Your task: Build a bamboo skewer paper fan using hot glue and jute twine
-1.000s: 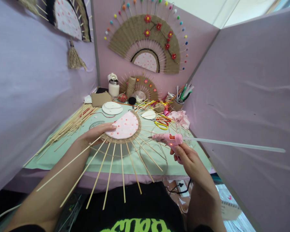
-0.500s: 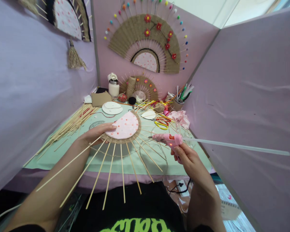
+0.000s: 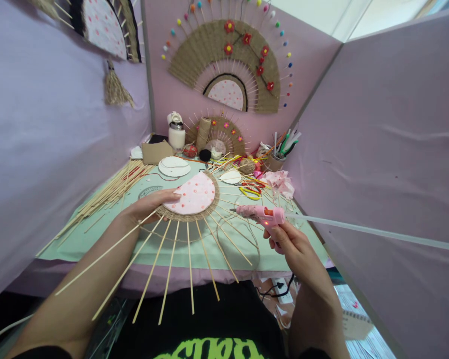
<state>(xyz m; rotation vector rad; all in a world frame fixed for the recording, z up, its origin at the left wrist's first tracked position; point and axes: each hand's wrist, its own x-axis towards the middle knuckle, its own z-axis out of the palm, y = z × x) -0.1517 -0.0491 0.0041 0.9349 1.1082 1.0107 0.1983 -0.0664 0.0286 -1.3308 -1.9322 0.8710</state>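
Observation:
My left hand [image 3: 153,205] grips the straight edge of a half-round fan [image 3: 194,194], thumb on top of its pink dotted cloth and the other fingers mostly hidden beneath. Woven twine borders the curved side, and thin wooden sticks [image 3: 190,269] spread out from it toward me and to the right. In my right hand [image 3: 290,244] is a pink hot glue gun [image 3: 264,215] with its small light glowing. A long clear glue stick [image 3: 374,230] juts from the gun's back. The nozzle points left, just right of the fan's border and apart from it, over the sticks.
Loose wooden sticks [image 3: 101,197] lie on the table's left. Behind the fan are a white disc [image 3: 174,166], a twine roll [image 3: 203,133] and a white bottle [image 3: 176,135]. Yellow-handled scissors [image 3: 250,193] and crumpled pink cloth [image 3: 279,183] lie at right. A finished fan [image 3: 224,65] hangs on the back panel.
The glue gun has shifted very slightly right and up, its glue stick tilting a little more downward. My left hand and the fan stay almost still.

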